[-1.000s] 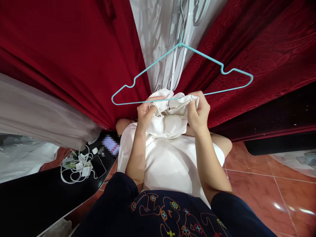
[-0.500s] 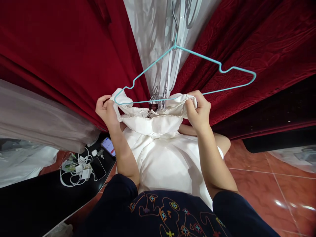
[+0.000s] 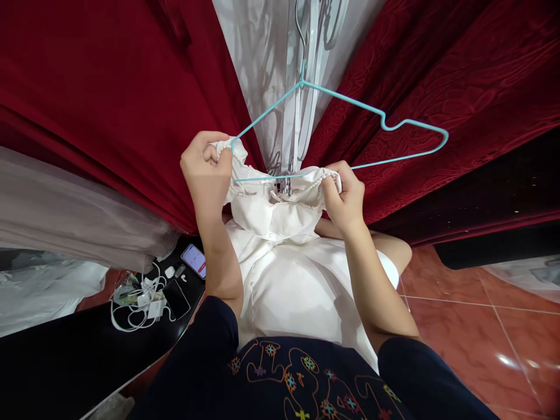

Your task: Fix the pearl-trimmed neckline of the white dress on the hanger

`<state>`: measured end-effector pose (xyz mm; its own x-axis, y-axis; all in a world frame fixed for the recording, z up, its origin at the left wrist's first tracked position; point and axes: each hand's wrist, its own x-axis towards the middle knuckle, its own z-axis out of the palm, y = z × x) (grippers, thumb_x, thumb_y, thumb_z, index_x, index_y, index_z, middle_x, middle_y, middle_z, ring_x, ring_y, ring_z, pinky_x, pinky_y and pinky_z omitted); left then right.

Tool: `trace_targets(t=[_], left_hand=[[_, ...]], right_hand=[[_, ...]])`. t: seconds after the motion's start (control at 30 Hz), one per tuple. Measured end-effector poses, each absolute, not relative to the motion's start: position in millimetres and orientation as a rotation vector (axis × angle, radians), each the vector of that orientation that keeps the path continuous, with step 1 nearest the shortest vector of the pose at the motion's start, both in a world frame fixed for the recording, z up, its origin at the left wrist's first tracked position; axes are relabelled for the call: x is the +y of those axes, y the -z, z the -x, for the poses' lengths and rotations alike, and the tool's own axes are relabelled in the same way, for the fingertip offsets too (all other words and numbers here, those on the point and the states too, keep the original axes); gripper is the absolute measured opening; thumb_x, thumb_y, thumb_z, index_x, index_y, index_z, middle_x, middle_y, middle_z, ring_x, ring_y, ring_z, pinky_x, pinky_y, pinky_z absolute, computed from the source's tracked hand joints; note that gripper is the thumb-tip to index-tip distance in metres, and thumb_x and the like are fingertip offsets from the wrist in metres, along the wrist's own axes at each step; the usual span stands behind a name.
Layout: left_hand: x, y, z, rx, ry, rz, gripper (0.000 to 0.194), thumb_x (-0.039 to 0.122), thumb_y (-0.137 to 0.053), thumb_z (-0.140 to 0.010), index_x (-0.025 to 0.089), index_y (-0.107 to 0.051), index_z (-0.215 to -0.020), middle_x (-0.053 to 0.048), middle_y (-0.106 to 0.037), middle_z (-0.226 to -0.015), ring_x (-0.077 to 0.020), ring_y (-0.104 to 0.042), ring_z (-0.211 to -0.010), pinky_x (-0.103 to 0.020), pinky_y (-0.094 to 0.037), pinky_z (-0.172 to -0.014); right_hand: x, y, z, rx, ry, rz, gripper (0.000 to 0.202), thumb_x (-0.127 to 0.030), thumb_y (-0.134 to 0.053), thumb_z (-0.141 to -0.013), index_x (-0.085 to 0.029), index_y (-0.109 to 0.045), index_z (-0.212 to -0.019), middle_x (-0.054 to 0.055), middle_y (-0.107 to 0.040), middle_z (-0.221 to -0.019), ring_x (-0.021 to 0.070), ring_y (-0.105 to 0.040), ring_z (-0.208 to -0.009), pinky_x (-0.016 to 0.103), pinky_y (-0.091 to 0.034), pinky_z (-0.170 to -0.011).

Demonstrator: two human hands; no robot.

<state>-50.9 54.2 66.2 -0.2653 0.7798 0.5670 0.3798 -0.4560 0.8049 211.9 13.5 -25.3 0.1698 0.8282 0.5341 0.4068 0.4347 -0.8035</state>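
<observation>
A white dress (image 3: 280, 219) with a pearl-like trim around its neckline spreads down over my lap. My left hand (image 3: 207, 160) pinches its left shoulder part, which now covers the left end of the light blue hanger (image 3: 350, 101). With fingers closed, my right hand (image 3: 347, 195) grips the right shoulder part below the hanger's lower bar. The right end of the hanger sticks out uncovered past my right hand. Its metal hook points up near the white strips at the top.
Dark red curtains (image 3: 109, 76) hang on both sides, with white fabric between them. At the left, a black surface (image 3: 56, 356) holds a lit phone (image 3: 193, 260), a dark phone (image 3: 176, 299) and tangled white cables (image 3: 131, 318). Red floor tiles (image 3: 468, 326) show at the right.
My left hand has moved up and to the right, drawing the dress's left shoulder over the hanger's left end. The hanger and my right hand have shifted slightly left in view.
</observation>
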Motion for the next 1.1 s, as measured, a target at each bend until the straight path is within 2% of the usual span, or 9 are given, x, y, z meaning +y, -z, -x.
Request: trace_targets(t=[0.2, 0.3, 0.4, 0.53, 0.6, 0.7, 0.83, 0.97, 1.1], left_hand=[[35, -47, 32, 1.335, -1.755, -1.537, 0.023, 0.034, -0.086, -0.087, 0.023, -0.077, -0.105, 0.008, -0.047, -0.059, -0.0095, -0.049, -0.057, -0.023, -0.042, -0.058], [19, -30, 24, 1.257, -1.826, -1.393, 0.029, 0.049, -0.077, -0.095, 0.02, -0.078, -0.095, 0.006, -0.049, -0.057, -0.0096, -0.049, -0.055, -0.023, -0.042, -0.058], [15, -12, 14, 1.217, -1.404, -1.306, 0.05, 0.063, -0.068, -0.097, 0.017, -0.077, -0.082, -0.001, -0.063, -0.061, -0.012, -0.059, -0.057, -0.024, -0.046, -0.058], [25, 5, -4, 0.999, -1.236, -1.046, 0.048, 0.065, -0.065, -0.1, 0.02, -0.075, -0.115, -0.011, -0.082, -0.107, -0.0219, -0.079, -0.094, -0.033, -0.061, -0.087], [27, 7, -15, 0.782, -1.441, -0.868, 0.037, 0.057, -0.057, -0.107, 0.024, -0.07, -0.12, -0.009, -0.08, -0.121, -0.0219, -0.078, -0.114, -0.04, -0.058, -0.107], [24, 4, -29, 0.505, -1.636, -0.7, 0.029, 0.048, -0.053, -0.111, 0.024, -0.063, -0.098, 0.0, -0.068, -0.085, -0.0159, -0.076, -0.1, -0.04, -0.054, -0.116], [16, -1, -39, 0.428, -1.746, -0.715, 0.038, 0.047, -0.051, -0.112, 0.024, -0.046, -0.082, 0.006, -0.035, -0.067, -0.0119, -0.056, -0.068, -0.035, -0.06, -0.1], [16, -7, -35, 0.491, -1.777, -0.706, 0.041, 0.046, -0.044, -0.114, 0.024, -0.041, -0.08, 0.006, -0.028, -0.067, -0.0124, -0.047, -0.063, -0.033, -0.06, -0.09], [19, -11, -27, 0.533, -1.778, -0.692, 0.042, 0.046, -0.044, -0.114, 0.023, -0.04, -0.079, 0.006, -0.028, -0.065, -0.0125, -0.046, -0.062, -0.033, -0.058, -0.09]], right_hand=[[16, 29, -215, -1.468, -0.379, 1.156, 0.036, -0.055, -0.053, -0.105, -0.022, -0.065, -0.093, -0.001, -0.059, -0.075, 0.0113, -0.051, -0.065, 0.027, -0.041, -0.064], [19, 31, -216, -1.461, -0.375, 1.151, 0.038, -0.056, -0.053, -0.105, -0.022, -0.064, -0.093, -0.001, -0.057, -0.075, 0.0114, -0.05, -0.065, 0.027, -0.041, -0.063], [20, 33, -213, -1.457, -0.374, 1.138, 0.037, -0.056, -0.053, -0.105, -0.022, -0.064, -0.094, -0.001, -0.058, -0.076, 0.0115, -0.05, -0.066, 0.027, -0.041, -0.064], [19, 34, -210, -1.449, -0.376, 1.11, 0.034, -0.052, -0.055, -0.105, -0.022, -0.064, -0.093, -0.001, -0.059, -0.078, 0.0113, -0.052, -0.068, 0.027, -0.042, -0.065], [18, 34, -211, -1.455, -0.372, 1.11, 0.032, -0.051, -0.055, -0.105, -0.022, -0.064, -0.094, -0.001, -0.06, -0.079, 0.0112, -0.053, -0.069, 0.027, -0.044, -0.066], [19, 35, -212, -1.487, -0.341, 1.12, 0.029, -0.049, -0.056, -0.104, -0.022, -0.065, -0.097, -0.001, -0.061, -0.082, 0.0112, -0.054, -0.07, 0.027, -0.045, -0.067], [20, 53, -209, -1.461, -0.162, 1.117, 0.026, -0.04, -0.058, -0.097, -0.023, -0.065, -0.115, 0.005, -0.065, -0.102, 0.0154, -0.062, -0.085, 0.034, -0.055, -0.079], [19, 76, -217, -1.084, 0.121, 1.219, 0.034, -0.025, -0.061, -0.082, -0.023, -0.053, -0.116, 0.008, -0.054, -0.113, 0.0175, -0.059, -0.095, 0.037, -0.056, -0.082], [29, 67, -253, -0.939, 0.111, 1.359, 0.029, -0.007, -0.057, -0.078, -0.024, -0.042, -0.096, 0.0, -0.046, -0.095, 0.0111, -0.048, -0.081, 0.031, -0.048, -0.081]])
